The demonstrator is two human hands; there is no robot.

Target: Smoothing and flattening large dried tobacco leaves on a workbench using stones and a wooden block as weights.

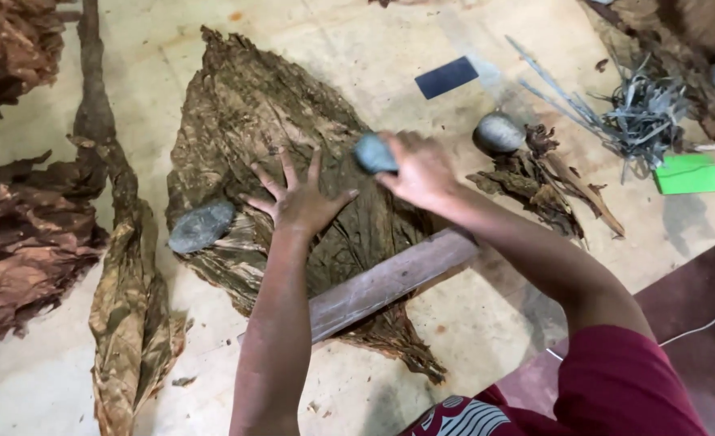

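- Tobacco leaves, stacked dead centre, spreading toward eleven o'clock, are being flattened, I'd say.
- Wooden plank crosses the stems at five.
- Left hand presses flat, fingers splayed.
- Right hand grips a grey stone; next, a steady set-down.
- Second stone weighs the nine o'clock edge.

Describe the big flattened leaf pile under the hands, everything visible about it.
The leaf pile is a broad stack of dry, wrinkled brown leaves, spread flat on the pale floor and tapering to a point at the far end. The left hand presses on it with fingers splayed. The right hand holds a grey stone over it. Another grey stone and a wooden plank lie on it.
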